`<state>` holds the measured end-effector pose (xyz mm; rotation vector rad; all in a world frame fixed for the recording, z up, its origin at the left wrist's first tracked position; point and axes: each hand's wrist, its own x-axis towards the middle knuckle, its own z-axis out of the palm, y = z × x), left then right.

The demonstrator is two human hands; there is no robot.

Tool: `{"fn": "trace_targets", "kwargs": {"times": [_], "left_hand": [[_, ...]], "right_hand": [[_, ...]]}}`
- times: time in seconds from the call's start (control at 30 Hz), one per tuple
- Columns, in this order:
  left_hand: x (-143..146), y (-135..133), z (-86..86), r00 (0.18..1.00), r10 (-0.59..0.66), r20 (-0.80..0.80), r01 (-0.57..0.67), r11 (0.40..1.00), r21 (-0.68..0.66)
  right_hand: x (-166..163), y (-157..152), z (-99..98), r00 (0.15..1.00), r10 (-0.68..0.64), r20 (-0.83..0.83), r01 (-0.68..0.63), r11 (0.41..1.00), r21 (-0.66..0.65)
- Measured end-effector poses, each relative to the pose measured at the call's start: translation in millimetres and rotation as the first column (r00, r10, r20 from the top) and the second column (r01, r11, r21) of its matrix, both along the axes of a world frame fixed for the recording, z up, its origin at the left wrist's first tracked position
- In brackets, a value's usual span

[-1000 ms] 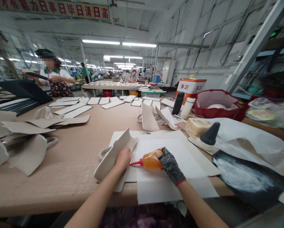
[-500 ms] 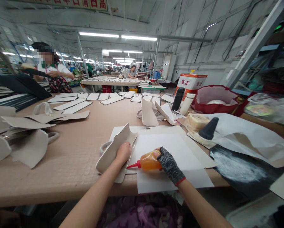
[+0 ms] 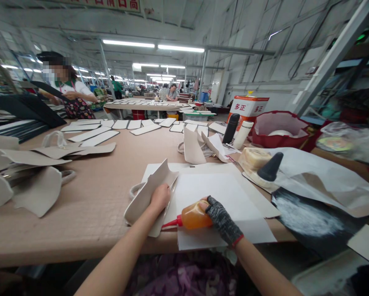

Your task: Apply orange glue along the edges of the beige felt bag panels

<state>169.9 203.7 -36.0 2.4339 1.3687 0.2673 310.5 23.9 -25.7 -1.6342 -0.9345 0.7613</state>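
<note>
My left hand (image 3: 160, 196) presses down on a folded beige bag piece (image 3: 147, 193) with a loop handle, near the table's front edge. My right hand (image 3: 223, 220), in a dark knitted glove, grips an orange glue bottle (image 3: 194, 216) with a red nozzle. The nozzle tip touches the lower edge of the beige piece, just below my left hand. Both rest over white paper sheets (image 3: 221, 191) spread on the tan table (image 3: 94, 201).
Beige cut pieces (image 3: 36, 158) lie at the left, white-edged strips (image 3: 91, 137) further back. A black cone (image 3: 270, 166), tape roll (image 3: 255, 158), black flask (image 3: 230, 128), white bottle (image 3: 242, 134) and red bag (image 3: 278, 131) stand right. A person (image 3: 68, 96) works at the far left.
My right hand has drawn the glue bottle down along the edge of the beige piece, towards me and slightly left. My left hand stays on the piece. The camera tilted slightly.
</note>
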Motion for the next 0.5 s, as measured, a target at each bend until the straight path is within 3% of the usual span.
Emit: {"fn": "trace_targets", "kwargs": {"times": [0.1,0.23,0.33,0.5], "left_hand": [[-1,0,1.0,1.000,0.000,0.004,0.000,1.000,-0.007],[-2,1,2.1,1.000,-0.004,0.010,0.004,1.000,-0.023],[-2,1,2.5,1.000,-0.003,0.014,0.004,0.999,-0.035],[-2,1,3.8,1.000,0.008,0.018,-0.007,0.999,-0.050]], "right_hand": [[12,3,-2.5,0.986,-0.017,-0.164,0.020,1.000,0.018],[35,17,-1.1,0.947,-0.178,-0.268,0.190,0.982,0.019],[49,34,1.9,0.943,-0.281,-0.179,0.296,0.953,0.061],[54,57,5.8,0.947,-0.321,0.024,0.319,0.946,0.063]]}}
